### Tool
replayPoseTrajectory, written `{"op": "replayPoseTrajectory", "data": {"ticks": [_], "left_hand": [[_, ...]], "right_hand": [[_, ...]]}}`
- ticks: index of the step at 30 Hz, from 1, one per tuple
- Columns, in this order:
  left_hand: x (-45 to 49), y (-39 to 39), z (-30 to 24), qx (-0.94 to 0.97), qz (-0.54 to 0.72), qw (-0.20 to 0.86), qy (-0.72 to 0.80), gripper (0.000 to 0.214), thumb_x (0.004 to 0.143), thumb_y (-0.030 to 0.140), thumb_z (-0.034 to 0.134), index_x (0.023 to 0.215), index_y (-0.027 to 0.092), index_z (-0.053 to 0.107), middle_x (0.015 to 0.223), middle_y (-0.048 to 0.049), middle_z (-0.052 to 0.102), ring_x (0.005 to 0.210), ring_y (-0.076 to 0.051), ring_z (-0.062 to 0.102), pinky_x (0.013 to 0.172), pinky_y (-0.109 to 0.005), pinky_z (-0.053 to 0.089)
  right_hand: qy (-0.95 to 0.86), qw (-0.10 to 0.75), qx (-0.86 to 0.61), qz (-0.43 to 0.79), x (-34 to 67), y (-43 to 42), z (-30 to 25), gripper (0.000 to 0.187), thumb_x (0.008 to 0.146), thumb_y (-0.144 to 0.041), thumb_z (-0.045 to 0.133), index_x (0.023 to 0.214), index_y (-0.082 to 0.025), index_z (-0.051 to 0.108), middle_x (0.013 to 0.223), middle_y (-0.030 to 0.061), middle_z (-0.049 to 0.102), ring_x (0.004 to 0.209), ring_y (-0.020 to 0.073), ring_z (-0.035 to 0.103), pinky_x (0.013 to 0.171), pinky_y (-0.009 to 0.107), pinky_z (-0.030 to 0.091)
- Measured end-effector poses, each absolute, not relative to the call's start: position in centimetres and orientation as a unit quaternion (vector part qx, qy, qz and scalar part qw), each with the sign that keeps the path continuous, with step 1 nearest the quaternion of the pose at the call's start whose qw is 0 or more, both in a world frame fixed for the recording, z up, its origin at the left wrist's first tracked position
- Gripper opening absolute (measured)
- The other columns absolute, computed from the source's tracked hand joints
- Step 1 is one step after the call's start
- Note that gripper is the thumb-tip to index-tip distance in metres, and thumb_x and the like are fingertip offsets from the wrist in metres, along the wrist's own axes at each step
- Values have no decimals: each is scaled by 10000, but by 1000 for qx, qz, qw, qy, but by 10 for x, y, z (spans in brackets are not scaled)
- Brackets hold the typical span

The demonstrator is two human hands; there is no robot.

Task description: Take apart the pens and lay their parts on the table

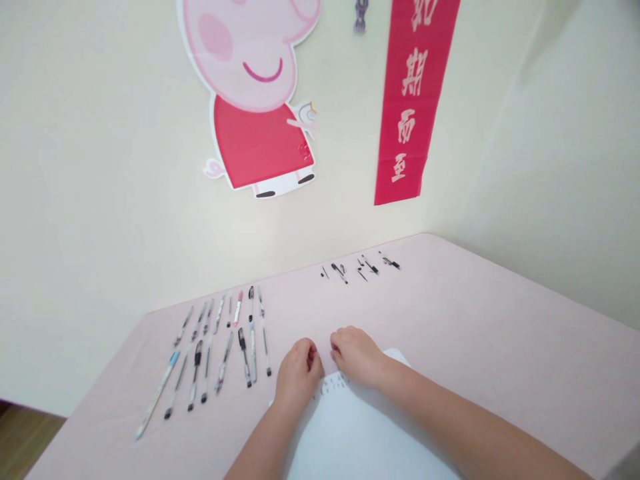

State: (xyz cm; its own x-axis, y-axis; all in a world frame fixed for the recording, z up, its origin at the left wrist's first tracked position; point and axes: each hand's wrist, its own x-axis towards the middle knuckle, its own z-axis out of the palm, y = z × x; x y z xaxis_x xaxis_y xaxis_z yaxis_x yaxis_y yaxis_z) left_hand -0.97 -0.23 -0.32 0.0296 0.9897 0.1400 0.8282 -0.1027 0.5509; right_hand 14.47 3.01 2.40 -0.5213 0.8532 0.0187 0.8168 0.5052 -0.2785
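My left hand (297,372) and my right hand (356,355) rest close together on the pink table (500,347), at the far edge of a white sheet of paper (360,433) with small marks on it. Both hands have their fingers curled in; whatever they hold is hidden or too small to make out. To the left of my left hand lie several pens (220,347) in rough rows, side by side. Farther back, beyond my right hand, lie several small dark pen parts (363,267).
The table stands in a corner against cream walls. A pink cartoon pig sticker (255,93) and a red banner with characters (410,100) hang on the wall behind. Wooden floor (25,440) shows at the lower left, past the table's edge.
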Motion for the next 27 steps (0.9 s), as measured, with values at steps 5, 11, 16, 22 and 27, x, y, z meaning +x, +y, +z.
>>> {"op": "replayPoseTrajectory", "data": {"ticks": [5,11,16,22,27], "left_hand": [[-9,-5,-1,709,242,146,646,74,763,150,415,724,198,456,704,10,514,647,-127,483,598,-238,329],[-8,-7,0,718,238,138,639,80,764,140,413,734,196,462,715,5,513,665,-132,485,614,-243,335],[-7,-8,0,715,236,138,644,85,760,132,416,738,195,468,726,2,515,682,-134,493,628,-244,339],[-7,-8,-1,717,239,128,642,81,756,128,422,739,193,467,723,3,516,671,-131,489,627,-244,344],[-8,-7,0,713,254,148,637,74,773,156,417,780,192,481,763,-10,534,697,-139,506,652,-255,377]], "right_hand": [[-870,126,-449,160,151,33,16,140,815,-202,489,816,-174,627,796,50,644,776,169,546,699,263,344],[-871,150,-442,152,152,33,9,138,821,-208,487,819,-167,618,788,43,629,774,162,532,706,256,341],[-873,157,-440,142,152,33,6,128,815,-204,487,811,-169,611,772,38,620,751,155,521,683,253,333],[-872,163,-439,142,153,35,6,132,784,-157,475,775,-165,607,736,32,611,706,143,512,659,244,328],[-876,164,-433,134,153,36,5,131,741,-141,476,736,-171,603,699,27,605,671,145,500,634,246,314]]}}
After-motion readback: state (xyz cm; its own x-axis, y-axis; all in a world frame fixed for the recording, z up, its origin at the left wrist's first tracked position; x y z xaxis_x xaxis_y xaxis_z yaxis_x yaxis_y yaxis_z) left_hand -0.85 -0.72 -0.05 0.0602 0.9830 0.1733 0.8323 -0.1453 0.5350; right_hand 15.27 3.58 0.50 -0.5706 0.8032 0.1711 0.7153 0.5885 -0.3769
